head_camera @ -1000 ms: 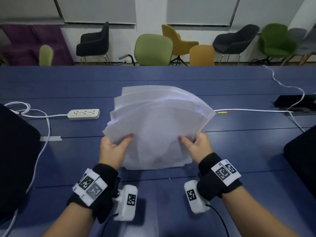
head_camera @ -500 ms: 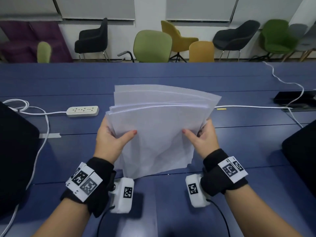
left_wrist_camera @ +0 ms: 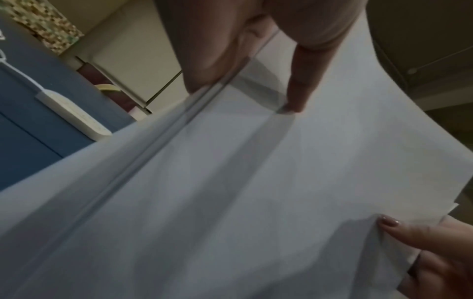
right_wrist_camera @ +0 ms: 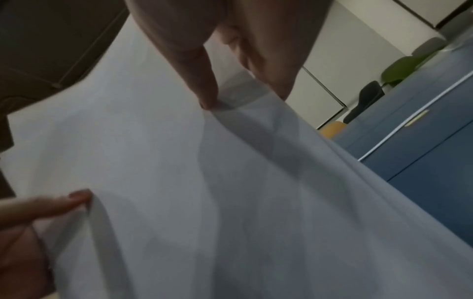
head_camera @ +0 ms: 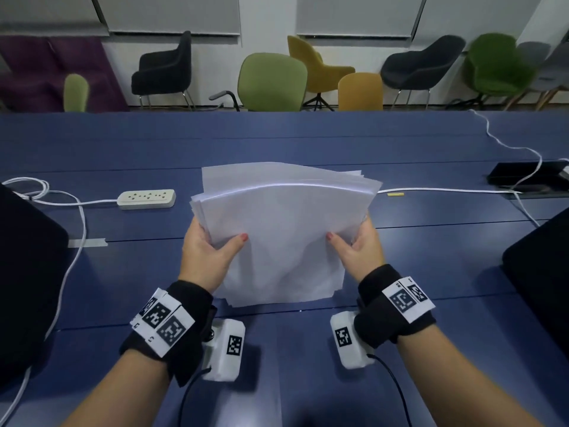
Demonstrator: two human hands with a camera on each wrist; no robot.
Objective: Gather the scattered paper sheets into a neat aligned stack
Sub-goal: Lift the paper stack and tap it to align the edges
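Blue table (head_camera: 308, 140), mixed chairs (head_camera: 272, 83) along white wall w/ blinds (head_camera: 172, 13).

A blue worktop (head_camera: 308, 140) fills the middle of the head view. At its left lies a white power strip (head_camera: 146, 199) with a white cable (head_camera: 74, 229) looping toward the lower left edge, and a strip of tape (head_camera: 87, 242) below it. A small yellow object (head_camera: 395, 194) sits right of centre beside another white cable (head_camera: 446, 190). A black device (head_camera: 523, 177) lies at far right. Along the top stand chairs: black (head_camera: 166, 72), green (head_camera: 272, 83), mustard (head_camera: 317, 67), orange (head_camera: 360, 90).
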